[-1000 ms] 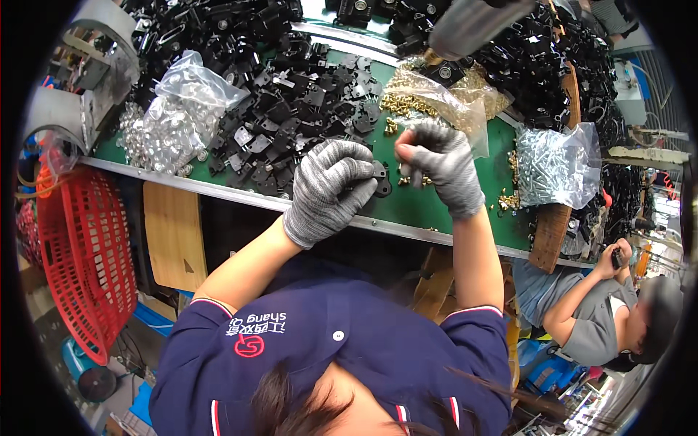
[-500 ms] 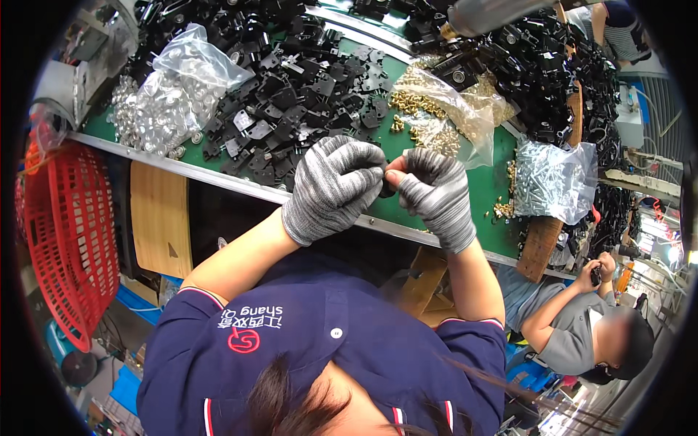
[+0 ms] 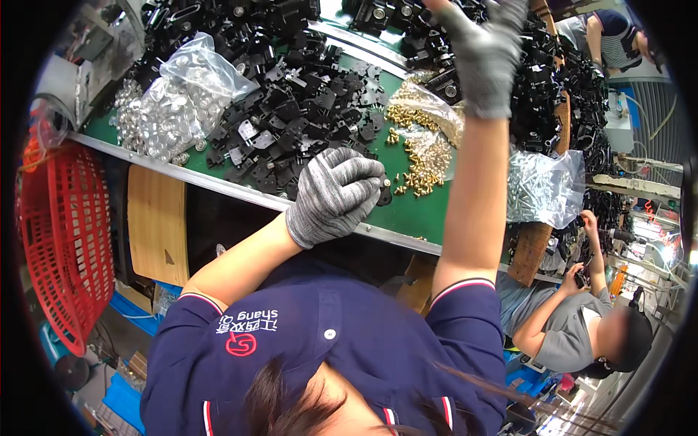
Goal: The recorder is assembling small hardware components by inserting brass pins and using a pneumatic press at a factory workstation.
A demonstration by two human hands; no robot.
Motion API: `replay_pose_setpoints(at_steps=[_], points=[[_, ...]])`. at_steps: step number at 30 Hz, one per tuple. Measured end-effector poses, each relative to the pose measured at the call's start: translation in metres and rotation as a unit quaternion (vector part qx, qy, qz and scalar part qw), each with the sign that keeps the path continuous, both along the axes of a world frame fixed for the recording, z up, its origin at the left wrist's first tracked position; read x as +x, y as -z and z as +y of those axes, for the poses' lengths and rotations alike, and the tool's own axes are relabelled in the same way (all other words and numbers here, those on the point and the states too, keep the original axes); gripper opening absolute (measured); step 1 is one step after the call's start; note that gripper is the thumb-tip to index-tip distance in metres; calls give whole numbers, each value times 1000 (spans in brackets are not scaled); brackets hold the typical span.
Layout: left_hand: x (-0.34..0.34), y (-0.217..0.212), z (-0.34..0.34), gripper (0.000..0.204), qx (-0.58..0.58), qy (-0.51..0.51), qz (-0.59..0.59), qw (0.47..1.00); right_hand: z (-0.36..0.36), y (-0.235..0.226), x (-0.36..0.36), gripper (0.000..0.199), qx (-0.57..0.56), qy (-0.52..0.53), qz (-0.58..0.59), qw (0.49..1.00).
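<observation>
My left hand [image 3: 334, 195], in a grey knit glove, is closed around a small black metal part [image 3: 382, 190] just above the near edge of the green bench [image 3: 418, 214]. My right hand [image 3: 483, 54], gloved too, is stretched far out over the heap of black parts [image 3: 552, 87] at the back. Its fingertips run past the top of the picture, so its grip is hidden. Brass screws [image 3: 425, 149] spill from a clear bag between both hands.
Loose black brackets [image 3: 305, 109] cover the bench's middle. A bag of silver discs [image 3: 174, 102] lies to the left and a bag of silver screws [image 3: 542, 185] to the right. A red basket [image 3: 62, 240] and a wooden board [image 3: 156, 225] sit below the bench. A seated co-worker [image 3: 574, 327] is at the right.
My right hand has left the left hand and gone up and away toward the back heap. The left hand stays by the bench edge, still closed on the black part.
</observation>
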State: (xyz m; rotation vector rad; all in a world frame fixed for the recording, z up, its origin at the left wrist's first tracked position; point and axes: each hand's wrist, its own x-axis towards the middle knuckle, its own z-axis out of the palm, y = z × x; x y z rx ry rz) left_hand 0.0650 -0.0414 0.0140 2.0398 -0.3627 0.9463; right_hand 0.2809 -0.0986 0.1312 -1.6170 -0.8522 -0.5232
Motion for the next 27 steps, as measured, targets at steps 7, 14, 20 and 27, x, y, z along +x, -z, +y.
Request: replay_pose_setpoints(at_steps=[7,14,20,27], points=[[-4,2,-6,15,-8,-24,-2,1000,63,22,9,92,90,-140,118,979],[-1,6,-4,13,-21,-11,-8,1000,-25,7,-71,54,158,-203,272,927],[0,3,5,21,-16,11,-3,1000,-65,7,-114,52,154,-243,354,890],[0,4,0,22,-20,18,-1,1000,-68,20,-121,51,151,-221,394,879]])
